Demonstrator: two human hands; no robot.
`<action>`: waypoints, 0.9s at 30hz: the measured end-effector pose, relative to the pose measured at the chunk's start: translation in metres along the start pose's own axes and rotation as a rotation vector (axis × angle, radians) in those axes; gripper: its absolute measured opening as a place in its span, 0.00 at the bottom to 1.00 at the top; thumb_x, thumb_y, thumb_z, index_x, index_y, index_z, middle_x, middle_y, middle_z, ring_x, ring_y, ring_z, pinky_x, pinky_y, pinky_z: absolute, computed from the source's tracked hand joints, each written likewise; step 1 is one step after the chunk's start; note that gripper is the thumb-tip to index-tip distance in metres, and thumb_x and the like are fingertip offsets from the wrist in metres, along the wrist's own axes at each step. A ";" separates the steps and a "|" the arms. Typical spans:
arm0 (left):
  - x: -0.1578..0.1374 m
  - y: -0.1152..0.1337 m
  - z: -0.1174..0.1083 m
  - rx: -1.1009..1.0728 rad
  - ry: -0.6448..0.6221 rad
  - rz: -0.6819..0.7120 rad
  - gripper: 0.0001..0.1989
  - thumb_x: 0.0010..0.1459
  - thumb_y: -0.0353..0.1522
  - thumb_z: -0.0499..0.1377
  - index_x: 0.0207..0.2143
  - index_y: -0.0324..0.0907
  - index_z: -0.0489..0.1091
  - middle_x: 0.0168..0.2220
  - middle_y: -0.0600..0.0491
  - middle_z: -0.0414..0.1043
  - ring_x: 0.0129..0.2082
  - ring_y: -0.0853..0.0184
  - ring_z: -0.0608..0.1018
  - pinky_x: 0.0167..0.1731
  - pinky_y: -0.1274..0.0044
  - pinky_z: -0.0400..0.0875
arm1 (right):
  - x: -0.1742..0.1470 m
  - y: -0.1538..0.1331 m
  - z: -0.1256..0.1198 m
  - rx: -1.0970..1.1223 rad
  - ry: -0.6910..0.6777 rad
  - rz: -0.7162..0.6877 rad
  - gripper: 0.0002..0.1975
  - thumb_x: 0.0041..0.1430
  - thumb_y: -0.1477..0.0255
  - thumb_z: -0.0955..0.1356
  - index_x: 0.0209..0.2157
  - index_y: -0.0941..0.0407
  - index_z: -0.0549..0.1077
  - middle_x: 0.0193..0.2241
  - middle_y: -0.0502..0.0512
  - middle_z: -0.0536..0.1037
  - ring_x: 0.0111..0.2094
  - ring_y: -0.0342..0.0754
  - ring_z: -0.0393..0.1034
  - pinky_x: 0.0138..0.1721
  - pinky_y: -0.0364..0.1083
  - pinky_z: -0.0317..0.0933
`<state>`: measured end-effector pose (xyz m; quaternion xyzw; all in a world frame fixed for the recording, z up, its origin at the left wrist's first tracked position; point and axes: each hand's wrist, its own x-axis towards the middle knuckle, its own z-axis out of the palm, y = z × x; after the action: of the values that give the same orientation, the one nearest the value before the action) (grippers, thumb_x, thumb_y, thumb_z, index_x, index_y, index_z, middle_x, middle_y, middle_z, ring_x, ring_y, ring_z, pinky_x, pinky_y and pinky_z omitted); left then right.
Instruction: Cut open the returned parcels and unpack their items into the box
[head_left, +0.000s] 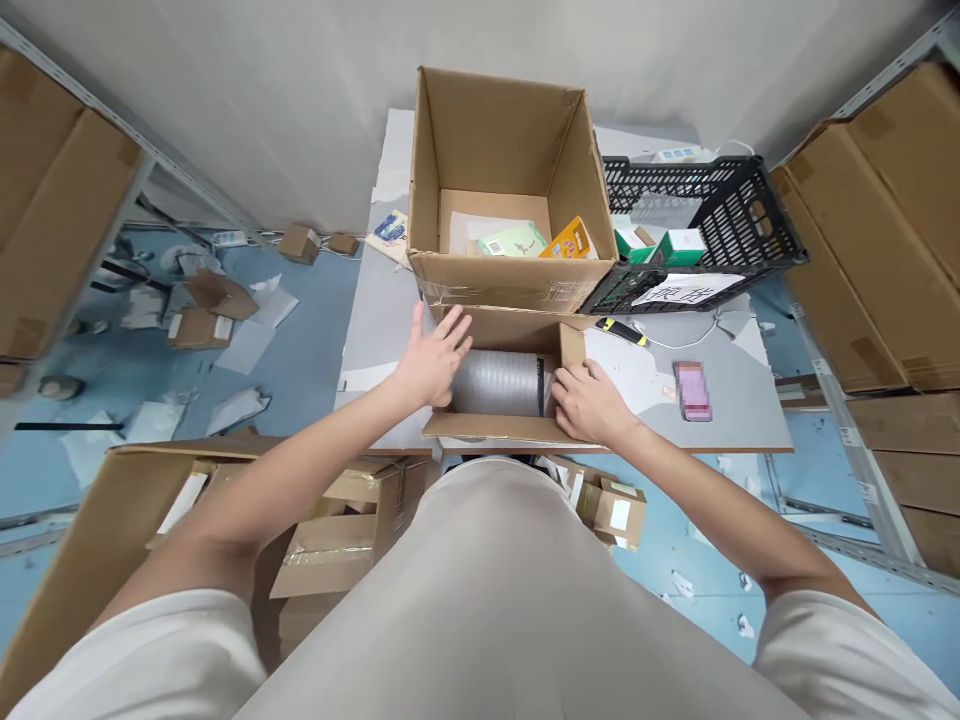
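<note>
A small open cardboard box [487, 428] sits at the table's front edge. Inside it lies a silvery-grey ribbed cylinder [496, 384] with a dark band near its right end; its exact kind I cannot make out. My left hand [436, 362] is at the box's left end, fingers spread and nothing gripped. At the opposite end, my right hand [586, 402] has its fingers curled over the box's right side, below a raised end flap [572, 346].
Behind stands a larger open carton [510, 285] holding a few packets. A black plastic crate [750, 215] with green-and-white boxes is beside it. A yellow-black utility knife [622, 332] and a pink blurred item [693, 391] lie right. Cartons crowd the floor and shelves.
</note>
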<state>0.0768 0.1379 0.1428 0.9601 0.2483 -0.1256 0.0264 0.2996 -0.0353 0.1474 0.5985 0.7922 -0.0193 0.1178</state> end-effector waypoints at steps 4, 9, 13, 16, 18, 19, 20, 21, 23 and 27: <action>-0.003 -0.023 0.001 -0.001 -0.080 -0.044 0.58 0.40 0.52 0.64 0.67 0.40 0.41 0.68 0.38 0.40 0.67 0.40 0.36 0.57 0.47 0.20 | -0.018 0.004 -0.001 -0.034 0.063 0.071 0.16 0.57 0.71 0.61 0.41 0.62 0.75 0.43 0.69 0.72 0.57 0.63 0.53 0.59 0.63 0.36; -0.001 -0.039 0.019 -0.041 -0.130 -0.098 0.71 0.30 0.59 0.64 0.67 0.40 0.31 0.68 0.33 0.21 0.64 0.29 0.39 0.55 0.41 0.27 | -0.039 0.013 0.016 -0.001 0.054 0.220 0.26 0.60 0.63 0.60 0.53 0.67 0.68 0.48 0.74 0.71 0.57 0.65 0.55 0.60 0.64 0.35; 0.005 -0.040 0.039 -0.087 -0.184 -0.134 0.75 0.24 0.58 0.66 0.67 0.42 0.28 0.67 0.33 0.15 0.63 0.27 0.44 0.53 0.39 0.36 | -0.050 0.026 0.043 0.077 -0.004 0.296 0.38 0.58 0.49 0.58 0.62 0.60 0.58 0.60 0.72 0.60 0.54 0.67 0.59 0.56 0.68 0.42; 0.011 -0.039 0.049 -0.136 -0.215 -0.142 0.77 0.23 0.57 0.67 0.67 0.40 0.25 0.67 0.31 0.18 0.63 0.29 0.47 0.54 0.40 0.40 | -0.053 0.033 0.061 0.151 -0.106 0.326 0.43 0.56 0.44 0.57 0.65 0.57 0.52 0.64 0.71 0.53 0.56 0.67 0.59 0.53 0.65 0.50; 0.014 -0.038 0.052 -0.166 -0.198 -0.149 0.79 0.23 0.58 0.67 0.66 0.38 0.23 0.67 0.29 0.18 0.63 0.30 0.49 0.54 0.41 0.41 | -0.052 0.036 0.066 0.184 -0.157 0.326 0.45 0.56 0.43 0.58 0.66 0.57 0.49 0.65 0.71 0.52 0.56 0.66 0.60 0.51 0.62 0.54; 0.016 -0.039 0.052 -0.178 -0.173 -0.159 0.79 0.23 0.58 0.67 0.66 0.37 0.21 0.66 0.28 0.17 0.63 0.31 0.51 0.55 0.41 0.42 | -0.050 0.038 0.067 0.183 -0.164 0.328 0.46 0.55 0.43 0.58 0.66 0.57 0.48 0.65 0.71 0.52 0.56 0.65 0.60 0.51 0.61 0.54; 0.018 -0.039 0.052 -0.187 -0.144 -0.170 0.79 0.24 0.59 0.66 0.66 0.37 0.20 0.66 0.28 0.16 0.62 0.31 0.53 0.55 0.41 0.42 | -0.048 0.039 0.067 0.172 -0.156 0.332 0.46 0.55 0.43 0.59 0.66 0.57 0.49 0.64 0.71 0.54 0.55 0.66 0.61 0.51 0.61 0.54; 0.019 -0.040 0.051 -0.193 -0.119 -0.182 0.79 0.24 0.59 0.66 0.66 0.37 0.20 0.66 0.29 0.15 0.61 0.31 0.55 0.55 0.41 0.41 | -0.045 0.040 0.066 0.154 -0.137 0.331 0.47 0.54 0.43 0.60 0.66 0.58 0.49 0.64 0.71 0.55 0.55 0.66 0.61 0.52 0.61 0.53; 0.022 -0.042 0.050 -0.198 -0.096 -0.201 0.77 0.25 0.60 0.65 0.66 0.39 0.21 0.67 0.30 0.16 0.60 0.32 0.58 0.55 0.41 0.40 | -0.038 0.043 0.064 0.124 -0.082 0.294 0.48 0.52 0.44 0.62 0.65 0.60 0.51 0.63 0.73 0.56 0.57 0.68 0.58 0.54 0.62 0.50; 0.023 -0.044 0.053 -0.175 -0.059 -0.206 0.74 0.28 0.63 0.62 0.67 0.37 0.26 0.68 0.32 0.20 0.63 0.32 0.49 0.56 0.42 0.36 | -0.024 0.049 0.061 0.140 -0.079 0.137 0.49 0.51 0.46 0.65 0.63 0.67 0.55 0.63 0.75 0.55 0.63 0.65 0.50 0.60 0.59 0.45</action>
<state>0.0631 0.1817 0.0861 0.9195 0.3546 -0.1339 0.1045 0.3623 -0.0545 0.0989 0.6569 0.7408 -0.0902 0.1079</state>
